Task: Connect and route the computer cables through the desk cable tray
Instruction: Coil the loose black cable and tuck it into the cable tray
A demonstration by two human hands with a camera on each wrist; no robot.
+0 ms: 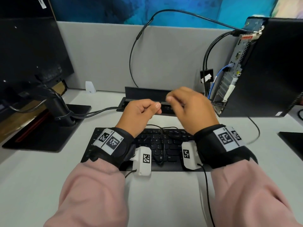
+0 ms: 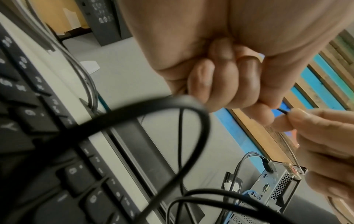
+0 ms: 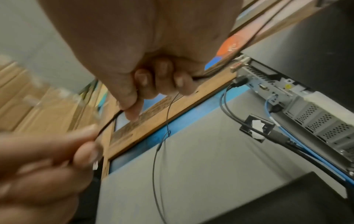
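Observation:
A thin black cable [image 2: 283, 111] is stretched taut over a short span between my two hands, above the black keyboard [image 1: 170, 166]. My left hand [image 1: 155, 108] is curled in a fist round it, and its slack hangs in loops [image 2: 193, 121] down onto the keys. My right hand [image 1: 170, 99] pinches the same cable [image 3: 109, 124] between thumb and fingers. Just behind the hands the black desk cable tray [image 1: 144, 94] stands with its lid up. The computer tower [image 1: 265, 71] stands at the right, its rear ports facing me with several cables plugged in.
A monitor [image 1: 24, 51] on a black stand [image 1: 54, 128] fills the left, its cables running into the tray's left end. A grey partition [image 1: 101, 54] closes off the back of the desk. A blue network cable [image 1: 221, 72] and black leads hang beside the tower.

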